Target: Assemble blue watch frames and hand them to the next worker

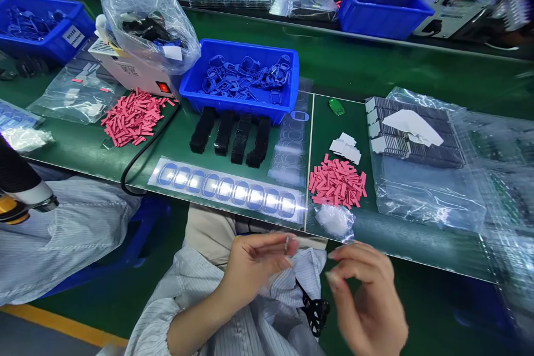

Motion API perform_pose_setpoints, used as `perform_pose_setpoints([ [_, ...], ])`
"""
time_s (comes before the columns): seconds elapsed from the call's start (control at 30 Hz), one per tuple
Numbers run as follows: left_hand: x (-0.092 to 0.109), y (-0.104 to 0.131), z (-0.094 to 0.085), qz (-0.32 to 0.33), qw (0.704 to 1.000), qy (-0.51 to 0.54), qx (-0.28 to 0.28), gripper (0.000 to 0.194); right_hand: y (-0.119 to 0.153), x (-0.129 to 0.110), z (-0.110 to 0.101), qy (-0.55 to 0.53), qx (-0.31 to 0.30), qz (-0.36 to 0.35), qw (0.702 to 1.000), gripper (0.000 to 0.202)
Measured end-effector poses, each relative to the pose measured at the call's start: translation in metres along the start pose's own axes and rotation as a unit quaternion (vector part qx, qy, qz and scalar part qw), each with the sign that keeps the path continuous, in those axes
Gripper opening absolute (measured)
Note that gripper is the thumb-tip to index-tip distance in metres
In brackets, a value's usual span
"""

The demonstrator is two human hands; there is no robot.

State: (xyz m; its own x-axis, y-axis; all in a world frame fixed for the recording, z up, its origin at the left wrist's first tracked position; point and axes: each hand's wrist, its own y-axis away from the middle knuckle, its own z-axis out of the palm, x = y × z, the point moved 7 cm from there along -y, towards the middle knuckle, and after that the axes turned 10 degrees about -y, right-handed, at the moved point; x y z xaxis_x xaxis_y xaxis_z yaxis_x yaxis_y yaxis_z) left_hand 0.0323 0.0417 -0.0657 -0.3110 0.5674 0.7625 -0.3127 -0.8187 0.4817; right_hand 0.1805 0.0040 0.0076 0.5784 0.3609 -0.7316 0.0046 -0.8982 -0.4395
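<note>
The left hand (254, 267) pinches a tiny, thin sliver (287, 243) between thumb and fingertips, held upright over the lap; it is too small to tell what it is made of. The right hand (367, 295) hangs just beside that pinch, fingers loosely curled and apart; motion blur hides whether it has anything, so I cannot tell. Below the pinch, a black frame part (316, 311) with open cut-outs rests on the striped fabric of the lap.

The risk, as I judge it, lies in the size of the piece: with so little of it in the pinch, a slip of the thumb could send it into the folds of cloth, where it would be hard to find. The black frame sits unsupported on soft fabric and could slide off the knee.

Ahead of the pinch, on the green mat, lies a glossy liner strip (227, 188) of rounded blue-rimmed gaskets. Just beyond the right hand sit a crumpled clear film wad (335, 221) and a heap of matte pink strips (337, 182). Farther off stand four ribbed black foam stacks (231, 136) before a blue plastic bin (244, 77) of tangled blue frames.
</note>
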Motion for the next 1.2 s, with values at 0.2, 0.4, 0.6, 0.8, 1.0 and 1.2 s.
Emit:
perform_pose_setpoints([
  [0.2, 0.006, -0.006, -0.006, 0.011, 1.0, 0.014, 0.001, 0.027, 0.002, 0.065, -0.015, 0.174, 0.048, 0.105, 0.978, 0.018],
  [0.4, 0.014, -0.004, -0.004, 0.025, 1.0, -0.002, -0.017, 0.026, 0.007, 0.048, -0.008, 0.265, 0.073, -0.031, 0.961, 0.01],
  [0.6, 0.018, 0.001, -0.005, 0.052, 0.998, -0.003, -0.041, 0.026, 0.02, 0.043, 0.014, 0.34, -0.046, -0.15, 0.927, 0.036],
  [0.8, 0.022, 0.003, -0.004, 0.054, 0.997, -0.002, -0.053, 0.033, 0.01, 0.032, 0.008, 0.177, 0.004, -0.075, 0.981, 0.038],
  [1.0, 0.006, 0.026, 0.008, -0.112, 0.959, 0.007, -0.26, 0.077, -0.021, -0.013, 0.037, -0.24, -0.204, -0.011, 0.949, 0.044],
  [1.2, 0.0, 0.036, -0.014, -0.119, 0.956, -0.047, -0.266, 0.071, -0.044, -0.037, 0.057, -0.305, -0.321, -0.028, 0.896, 0.04],
])
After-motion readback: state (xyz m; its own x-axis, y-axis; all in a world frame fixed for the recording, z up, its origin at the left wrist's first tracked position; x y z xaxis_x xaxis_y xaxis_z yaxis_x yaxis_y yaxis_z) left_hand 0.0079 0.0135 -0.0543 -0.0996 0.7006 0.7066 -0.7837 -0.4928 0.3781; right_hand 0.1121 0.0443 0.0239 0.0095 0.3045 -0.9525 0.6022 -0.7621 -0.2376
